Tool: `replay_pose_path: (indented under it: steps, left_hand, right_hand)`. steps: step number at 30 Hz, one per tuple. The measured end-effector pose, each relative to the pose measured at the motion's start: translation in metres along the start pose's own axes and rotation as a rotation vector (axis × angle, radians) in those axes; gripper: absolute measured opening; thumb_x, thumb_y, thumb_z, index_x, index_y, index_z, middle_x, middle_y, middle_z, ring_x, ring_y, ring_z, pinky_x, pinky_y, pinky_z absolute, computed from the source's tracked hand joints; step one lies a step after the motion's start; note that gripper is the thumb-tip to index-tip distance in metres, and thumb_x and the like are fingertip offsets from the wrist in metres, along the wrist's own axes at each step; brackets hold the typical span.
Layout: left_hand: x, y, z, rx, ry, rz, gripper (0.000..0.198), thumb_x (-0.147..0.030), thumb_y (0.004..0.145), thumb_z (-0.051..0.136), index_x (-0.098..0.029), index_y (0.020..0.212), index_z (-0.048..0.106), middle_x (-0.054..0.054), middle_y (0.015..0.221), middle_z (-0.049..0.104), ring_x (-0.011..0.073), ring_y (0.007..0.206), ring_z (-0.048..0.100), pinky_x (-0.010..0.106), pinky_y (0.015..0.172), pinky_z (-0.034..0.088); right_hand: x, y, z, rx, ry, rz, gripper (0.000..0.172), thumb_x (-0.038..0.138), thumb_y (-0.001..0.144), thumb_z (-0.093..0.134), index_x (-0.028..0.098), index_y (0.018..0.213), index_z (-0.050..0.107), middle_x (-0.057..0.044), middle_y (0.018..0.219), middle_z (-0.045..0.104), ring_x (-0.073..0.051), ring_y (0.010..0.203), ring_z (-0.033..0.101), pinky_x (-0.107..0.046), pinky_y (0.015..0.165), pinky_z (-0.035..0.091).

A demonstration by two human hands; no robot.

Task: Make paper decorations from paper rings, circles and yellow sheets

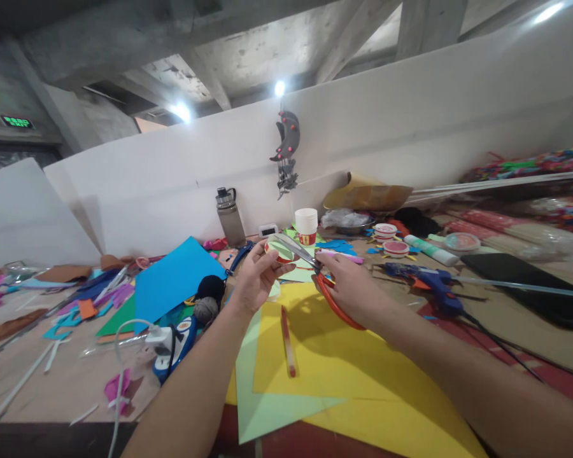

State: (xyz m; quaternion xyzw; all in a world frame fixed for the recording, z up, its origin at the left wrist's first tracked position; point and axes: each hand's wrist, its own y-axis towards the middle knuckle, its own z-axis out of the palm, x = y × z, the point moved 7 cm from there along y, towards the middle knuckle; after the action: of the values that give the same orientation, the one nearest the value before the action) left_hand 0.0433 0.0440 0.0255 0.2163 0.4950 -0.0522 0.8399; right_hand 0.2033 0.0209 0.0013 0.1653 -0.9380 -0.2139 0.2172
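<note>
My left hand (255, 277) pinches a small round piece with a red-and-white rim and a pale green face (281, 251), which looks like a cut-down paper cup. In my right hand (347, 283) are scissors (298, 250) with orange-red handles; their blades point left and lie at the round piece. Whether the blades touch it I cannot tell. Beneath the hands are sheets of yellow paper (377, 381) and light green paper (272, 416). A red-capped pen (287, 340) rests on the yellow sheet. Behind the hands stands a stack of white paper cups (306, 221).
To the right lie a blue glue gun (424, 283) with its cord and a black mat (525, 289). On the left are blue paper (174, 277), yarn balls (207, 305) and a power strip (176, 350). A bottle (230, 219) stands by the white partition.
</note>
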Motion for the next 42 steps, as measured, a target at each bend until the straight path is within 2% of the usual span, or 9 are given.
replay_pose_path:
  steps: [9, 18, 23, 35, 42]
  left_hand:
    - [-0.005, 0.0, -0.001, 0.011, 0.009, -0.017, 0.035, -0.035, 0.074, 0.075, -0.017, 0.1, 0.06, 0.005, 0.093, 0.071, 0.0245, 0.091, 0.071, 0.03, 0.074, 0.058]
    - [-0.007, 0.0, -0.003, -0.01, 0.021, -0.009, 0.035, -0.034, 0.075, 0.074, -0.019, 0.102, 0.058, 0.003, 0.091, 0.071, 0.022, 0.085, 0.072, 0.026, 0.066, 0.058]
    - [-0.007, 0.0, -0.003, -0.013, 0.029, -0.012, 0.036, -0.035, 0.074, 0.075, -0.019, 0.102, 0.058, 0.003, 0.089, 0.071, 0.024, 0.087, 0.072, 0.028, 0.067, 0.058]
    - [-0.01, -0.001, -0.002, -0.012, 0.011, -0.015, 0.032, -0.034, 0.076, 0.073, -0.015, 0.098, 0.06, 0.005, 0.085, 0.071, 0.0249, 0.085, 0.072, 0.026, 0.063, 0.055]
    - [-0.011, 0.001, -0.009, -0.019, -0.042, -0.047, 0.029, -0.034, 0.078, 0.071, -0.013, 0.096, 0.063, 0.006, 0.082, 0.072, 0.0259, 0.083, 0.073, 0.027, 0.063, 0.055]
  right_hand:
    - [0.004, -0.002, -0.004, 0.001, -0.089, -0.01, 0.037, 0.026, 0.09, 0.047, 0.019, 0.125, 0.054, -0.015, 0.118, 0.064, -0.028, 0.106, 0.061, -0.037, 0.085, 0.047]
    - [0.007, -0.002, -0.009, 0.014, -0.116, 0.005, 0.035, 0.026, 0.09, 0.045, 0.018, 0.123, 0.057, -0.016, 0.118, 0.065, -0.03, 0.105, 0.062, -0.039, 0.084, 0.048]
    - [0.008, -0.002, -0.012, -0.005, -0.087, -0.01, 0.033, 0.026, 0.088, 0.049, 0.02, 0.119, 0.06, -0.013, 0.115, 0.068, -0.028, 0.106, 0.062, -0.036, 0.086, 0.047]
    - [0.009, -0.003, -0.016, -0.032, -0.061, -0.011, 0.029, 0.021, 0.086, 0.05, 0.019, 0.112, 0.063, -0.013, 0.115, 0.069, -0.027, 0.108, 0.063, -0.034, 0.088, 0.047]
    - [0.009, -0.002, -0.019, -0.022, -0.065, -0.017, 0.028, 0.019, 0.086, 0.049, 0.019, 0.109, 0.064, -0.012, 0.113, 0.07, -0.026, 0.106, 0.063, -0.032, 0.086, 0.045]
